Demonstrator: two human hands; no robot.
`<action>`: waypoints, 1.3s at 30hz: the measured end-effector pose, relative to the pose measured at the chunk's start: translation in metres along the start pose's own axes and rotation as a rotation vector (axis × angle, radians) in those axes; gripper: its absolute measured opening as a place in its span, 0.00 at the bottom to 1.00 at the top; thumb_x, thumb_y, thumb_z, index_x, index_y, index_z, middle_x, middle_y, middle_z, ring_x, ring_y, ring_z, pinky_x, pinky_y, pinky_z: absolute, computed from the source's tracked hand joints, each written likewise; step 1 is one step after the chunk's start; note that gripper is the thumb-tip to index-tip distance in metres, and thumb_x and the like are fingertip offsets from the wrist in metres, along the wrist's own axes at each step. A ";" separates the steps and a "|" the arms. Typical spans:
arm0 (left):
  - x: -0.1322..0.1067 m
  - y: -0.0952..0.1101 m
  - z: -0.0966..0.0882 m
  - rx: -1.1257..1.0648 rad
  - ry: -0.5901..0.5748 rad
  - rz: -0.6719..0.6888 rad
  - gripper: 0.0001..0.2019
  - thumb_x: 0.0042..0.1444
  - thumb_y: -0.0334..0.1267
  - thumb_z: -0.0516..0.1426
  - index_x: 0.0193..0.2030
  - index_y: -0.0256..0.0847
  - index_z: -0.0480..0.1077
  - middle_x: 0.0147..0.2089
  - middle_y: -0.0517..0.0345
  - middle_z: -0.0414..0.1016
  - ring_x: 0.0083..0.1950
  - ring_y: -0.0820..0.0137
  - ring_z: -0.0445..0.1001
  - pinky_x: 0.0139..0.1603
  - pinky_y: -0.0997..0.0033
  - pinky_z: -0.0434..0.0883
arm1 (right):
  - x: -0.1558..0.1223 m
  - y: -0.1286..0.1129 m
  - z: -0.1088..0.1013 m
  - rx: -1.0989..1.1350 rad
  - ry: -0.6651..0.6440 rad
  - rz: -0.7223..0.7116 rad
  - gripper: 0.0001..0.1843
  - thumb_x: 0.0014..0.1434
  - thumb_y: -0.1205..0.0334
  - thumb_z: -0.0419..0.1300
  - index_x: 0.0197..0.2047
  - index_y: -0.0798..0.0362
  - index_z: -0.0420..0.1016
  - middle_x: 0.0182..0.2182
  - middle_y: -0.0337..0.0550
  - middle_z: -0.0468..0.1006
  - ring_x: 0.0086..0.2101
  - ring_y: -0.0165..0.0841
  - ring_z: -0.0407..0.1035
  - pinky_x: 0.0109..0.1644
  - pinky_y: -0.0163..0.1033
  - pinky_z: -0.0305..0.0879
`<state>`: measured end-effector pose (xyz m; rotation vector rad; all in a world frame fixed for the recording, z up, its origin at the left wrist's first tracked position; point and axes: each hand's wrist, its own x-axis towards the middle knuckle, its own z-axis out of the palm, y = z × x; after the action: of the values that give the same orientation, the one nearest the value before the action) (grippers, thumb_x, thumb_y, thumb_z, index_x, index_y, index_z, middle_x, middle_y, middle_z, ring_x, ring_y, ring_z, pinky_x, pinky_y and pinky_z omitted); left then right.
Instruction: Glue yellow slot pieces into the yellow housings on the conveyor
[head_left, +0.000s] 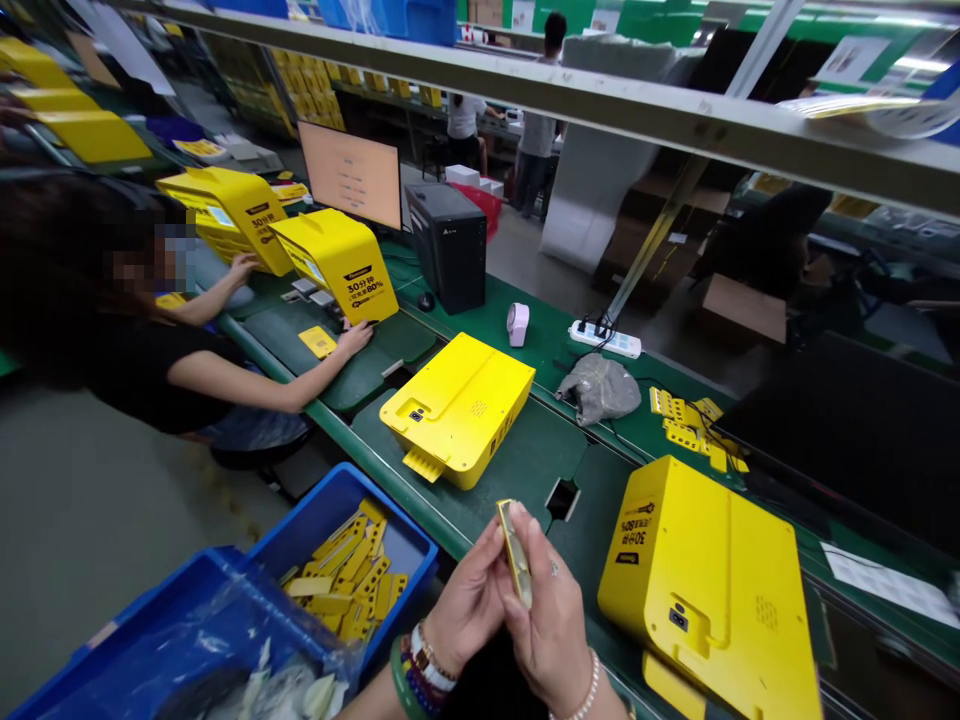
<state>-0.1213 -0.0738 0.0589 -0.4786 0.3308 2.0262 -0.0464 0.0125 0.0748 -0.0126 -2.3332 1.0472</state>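
Both my hands meet low in the middle of the view around a small flat yellow plastic strip (514, 548) held edge-on. My left hand (465, 600) pinches it from the left, my right hand (551, 620) from the right, fingers closed on it. Beaded bracelets circle both wrists. A yellow housing (459, 405) lies face down on the green bench (525, 460) just beyond my hands. A second yellow housing (712, 585) lies to my right. A blue bin (349, 565) of several yellow strips sits at my left.
A co-worker on the left, in a black top, touches an upright yellow housing (339, 262) and another behind it. On the bench stand a monitor (351, 175), a black box (448, 245), a power strip (606, 340), a grey bag (600, 388) and loose yellow plates (694, 425). A nearer blue bin (161, 650) holds plastic wrap.
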 end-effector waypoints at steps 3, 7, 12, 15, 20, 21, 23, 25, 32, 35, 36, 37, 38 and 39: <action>-0.002 -0.003 0.005 -0.014 -0.073 -0.112 0.08 0.54 0.33 0.64 0.42 0.40 0.76 0.37 0.60 0.81 0.37 0.73 0.79 0.39 0.74 0.75 | -0.004 -0.007 -0.006 0.166 0.102 0.037 0.33 0.69 0.49 0.40 0.72 0.51 0.36 0.66 0.55 0.59 0.63 0.44 0.58 0.60 0.55 0.65; -0.004 -0.007 0.012 0.022 -0.218 -0.228 0.08 0.54 0.39 0.64 0.35 0.36 0.76 0.28 0.60 0.76 0.27 0.75 0.75 0.29 0.76 0.73 | -0.008 -0.018 -0.011 0.391 0.202 0.133 0.35 0.68 0.46 0.40 0.72 0.47 0.31 0.69 0.57 0.52 0.62 0.47 0.60 0.59 0.60 0.64; -0.005 -0.016 0.015 0.008 -0.300 -0.330 0.09 0.56 0.39 0.63 0.33 0.34 0.76 0.26 0.59 0.74 0.26 0.76 0.74 0.28 0.80 0.71 | -0.003 -0.022 -0.019 0.384 0.217 0.069 0.34 0.68 0.48 0.42 0.72 0.42 0.32 0.70 0.54 0.48 0.62 0.48 0.60 0.59 0.62 0.64; -0.004 -0.019 0.014 0.005 -0.254 -0.321 0.07 0.54 0.37 0.64 0.34 0.35 0.76 0.26 0.60 0.74 0.26 0.76 0.74 0.26 0.80 0.70 | 0.001 -0.020 -0.026 0.291 0.220 0.009 0.33 0.69 0.51 0.42 0.72 0.42 0.32 0.70 0.52 0.46 0.63 0.48 0.58 0.59 0.63 0.65; -0.004 -0.020 0.021 0.060 -0.219 -0.424 0.10 0.54 0.39 0.64 0.29 0.33 0.75 0.23 0.59 0.73 0.25 0.74 0.74 0.27 0.79 0.72 | 0.006 -0.015 -0.035 0.110 0.189 -0.134 0.33 0.69 0.56 0.43 0.72 0.44 0.31 0.71 0.50 0.43 0.65 0.50 0.53 0.58 0.64 0.66; -0.005 -0.020 0.023 0.058 -0.199 -0.440 0.10 0.54 0.39 0.64 0.31 0.33 0.76 0.23 0.58 0.74 0.25 0.74 0.75 0.28 0.79 0.72 | 0.007 -0.014 -0.036 0.075 0.181 -0.155 0.34 0.69 0.57 0.43 0.72 0.45 0.31 0.71 0.50 0.43 0.65 0.51 0.53 0.58 0.64 0.66; -0.006 -0.020 0.029 0.053 -0.154 -0.456 0.09 0.54 0.38 0.64 0.33 0.31 0.76 0.26 0.57 0.76 0.28 0.74 0.77 0.30 0.79 0.73 | 0.007 -0.011 -0.038 0.008 0.177 -0.186 0.34 0.68 0.58 0.44 0.72 0.46 0.31 0.71 0.51 0.44 0.65 0.51 0.53 0.57 0.64 0.67; -0.007 -0.019 0.033 0.045 -0.113 -0.432 0.08 0.54 0.36 0.64 0.35 0.30 0.76 0.28 0.57 0.78 0.30 0.75 0.77 0.32 0.80 0.73 | 0.007 -0.009 -0.040 -0.057 0.185 -0.207 0.35 0.68 0.58 0.44 0.72 0.47 0.31 0.71 0.52 0.45 0.64 0.51 0.55 0.56 0.62 0.69; -0.007 -0.021 0.027 0.029 -0.063 -0.378 0.07 0.54 0.34 0.64 0.37 0.30 0.76 0.30 0.57 0.80 0.32 0.74 0.78 0.32 0.79 0.74 | 0.008 -0.007 -0.042 -0.140 0.224 -0.196 0.35 0.67 0.59 0.46 0.72 0.48 0.34 0.68 0.56 0.55 0.62 0.49 0.60 0.52 0.61 0.73; -0.009 -0.022 0.026 0.036 -0.053 -0.362 0.05 0.57 0.33 0.62 0.38 0.34 0.76 0.33 0.59 0.80 0.33 0.74 0.78 0.33 0.78 0.75 | 0.008 -0.010 -0.041 -0.150 0.251 -0.202 0.36 0.67 0.63 0.49 0.72 0.50 0.34 0.66 0.59 0.58 0.62 0.48 0.61 0.52 0.60 0.73; -0.009 -0.022 0.027 0.038 -0.054 -0.360 0.04 0.57 0.33 0.62 0.38 0.35 0.76 0.34 0.59 0.81 0.34 0.74 0.79 0.34 0.78 0.76 | 0.009 -0.011 -0.041 -0.151 0.260 -0.201 0.36 0.67 0.64 0.49 0.72 0.50 0.34 0.66 0.59 0.59 0.61 0.47 0.61 0.51 0.60 0.73; -0.010 -0.021 0.028 0.038 -0.059 -0.360 0.04 0.58 0.33 0.61 0.38 0.35 0.76 0.34 0.59 0.81 0.34 0.74 0.79 0.34 0.78 0.77 | 0.009 -0.012 -0.041 -0.150 0.270 -0.200 0.36 0.67 0.65 0.49 0.72 0.49 0.35 0.65 0.59 0.60 0.61 0.47 0.62 0.51 0.60 0.74; -0.011 -0.021 0.029 0.036 -0.063 -0.361 0.04 0.57 0.33 0.62 0.39 0.35 0.76 0.34 0.58 0.81 0.34 0.74 0.79 0.35 0.78 0.77 | 0.009 -0.013 -0.041 -0.150 0.280 -0.200 0.36 0.67 0.65 0.49 0.72 0.49 0.35 0.65 0.60 0.60 0.61 0.47 0.62 0.50 0.60 0.74; -0.011 -0.022 0.029 0.030 -0.068 -0.362 0.04 0.57 0.32 0.62 0.39 0.35 0.76 0.35 0.58 0.82 0.34 0.74 0.79 0.35 0.78 0.77 | 0.009 -0.013 -0.040 -0.150 0.291 -0.203 0.36 0.67 0.66 0.49 0.72 0.49 0.35 0.65 0.60 0.60 0.61 0.47 0.63 0.50 0.60 0.74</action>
<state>-0.1033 -0.0597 0.0893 -0.4172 0.2145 1.6788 -0.0308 0.0329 0.1097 0.0133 -2.0924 0.7181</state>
